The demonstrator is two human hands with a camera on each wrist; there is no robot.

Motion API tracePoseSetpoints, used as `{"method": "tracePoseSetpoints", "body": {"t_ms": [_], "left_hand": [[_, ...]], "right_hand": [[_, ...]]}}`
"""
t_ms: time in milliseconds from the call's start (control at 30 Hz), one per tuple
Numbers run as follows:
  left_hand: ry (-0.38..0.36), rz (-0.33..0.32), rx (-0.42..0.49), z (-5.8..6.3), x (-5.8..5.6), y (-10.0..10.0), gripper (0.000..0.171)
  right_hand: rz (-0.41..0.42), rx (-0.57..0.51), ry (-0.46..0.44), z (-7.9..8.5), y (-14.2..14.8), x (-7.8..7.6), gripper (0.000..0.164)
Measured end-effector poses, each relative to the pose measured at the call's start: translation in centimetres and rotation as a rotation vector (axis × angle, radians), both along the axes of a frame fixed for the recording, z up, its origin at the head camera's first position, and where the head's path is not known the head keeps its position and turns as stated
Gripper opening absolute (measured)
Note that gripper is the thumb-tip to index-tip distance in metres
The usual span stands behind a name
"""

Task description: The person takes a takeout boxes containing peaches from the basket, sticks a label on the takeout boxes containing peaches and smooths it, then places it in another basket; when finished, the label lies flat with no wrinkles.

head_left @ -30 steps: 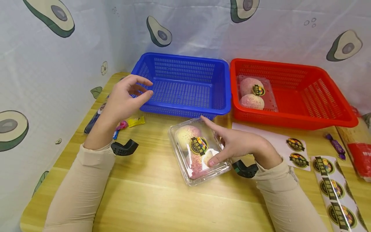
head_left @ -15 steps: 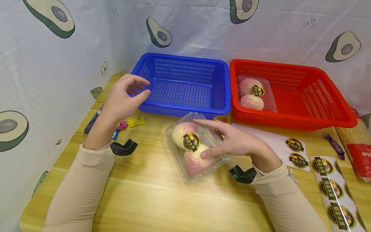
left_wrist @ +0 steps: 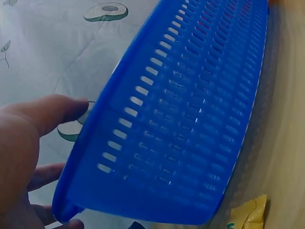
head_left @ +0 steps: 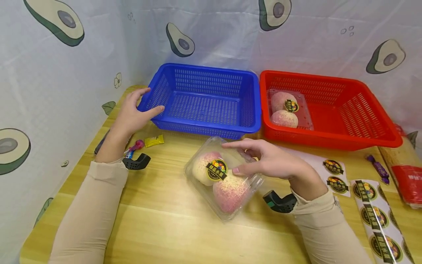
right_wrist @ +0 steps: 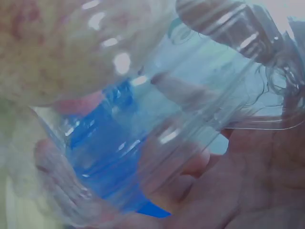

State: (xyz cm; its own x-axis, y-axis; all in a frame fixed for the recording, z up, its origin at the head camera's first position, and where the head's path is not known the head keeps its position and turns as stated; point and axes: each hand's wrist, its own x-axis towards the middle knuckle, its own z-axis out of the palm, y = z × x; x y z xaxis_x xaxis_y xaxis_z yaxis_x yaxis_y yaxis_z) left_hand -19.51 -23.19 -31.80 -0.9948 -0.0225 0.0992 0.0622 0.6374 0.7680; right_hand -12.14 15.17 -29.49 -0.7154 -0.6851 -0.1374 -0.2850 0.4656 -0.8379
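My right hand (head_left: 275, 163) grips a clear plastic clamshell box (head_left: 215, 148) by its right side, thumb on the lid. Inside lie two pink-and-yellow peaches (head_left: 232, 194), and a round black fruit sticker (head_left: 216, 169) is on the lid. The right wrist view shows several fingers (right_wrist: 174, 157) through the plastic. The box sits tilted in the hand, close over the table. At the near left corner of the blue basket (head_left: 204, 128), my left hand (head_left: 128, 119) spreads around the rim with thumb extended. In the left wrist view its fingertips are right at the basket rim (left_wrist: 112, 81).
Right of the blue basket stands a red basket (head_left: 333, 141) with another stickered peach box (head_left: 304, 113). A sticker sheet (head_left: 376, 216) and a purple candy (head_left: 378, 168) lie at the right. Small candies, one yellow (head_left: 154, 140), lie near the left forearm.
My left hand has moved left and slightly down, off the blue basket's inside to its corner. The right hand has tilted and turned the peach box, its near edge now lower in view.
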Motion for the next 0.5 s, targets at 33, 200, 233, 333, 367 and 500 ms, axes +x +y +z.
{"method": "tracePoseSetpoints", "body": {"t_ms": [33, 200, 233, 333, 367, 500], "left_hand": [[-0.024, 0.004, 0.012, -0.1, -0.1, 0.0, 0.091], [-0.113, 0.000, 0.035, -0.5, -0.4, -0.1, 0.106], [-0.123, -0.005, 0.032, -0.6, -0.4, -0.1, 0.107], [-0.147, -0.020, 0.017, -0.8, -0.6, -0.2, 0.107], [-0.153, -0.022, 0.012, -0.8, -0.6, -0.2, 0.106], [-0.160, -0.026, 0.013, -0.8, -0.7, -0.4, 0.108]], "right_hand": [[0.015, -0.015, -0.006, 0.2, 0.1, 0.0, 0.062], [0.059, -0.138, -0.064, 1.1, 1.2, 0.0, 0.059], [0.061, -0.172, -0.078, 1.3, 1.5, 0.0, 0.058], [0.067, -0.280, -0.139, 2.1, 2.7, 0.0, 0.057], [0.066, -0.307, -0.156, 2.5, 3.2, 0.0, 0.057], [0.044, -0.385, -0.174, 3.7, 5.7, -0.6, 0.059]]}}
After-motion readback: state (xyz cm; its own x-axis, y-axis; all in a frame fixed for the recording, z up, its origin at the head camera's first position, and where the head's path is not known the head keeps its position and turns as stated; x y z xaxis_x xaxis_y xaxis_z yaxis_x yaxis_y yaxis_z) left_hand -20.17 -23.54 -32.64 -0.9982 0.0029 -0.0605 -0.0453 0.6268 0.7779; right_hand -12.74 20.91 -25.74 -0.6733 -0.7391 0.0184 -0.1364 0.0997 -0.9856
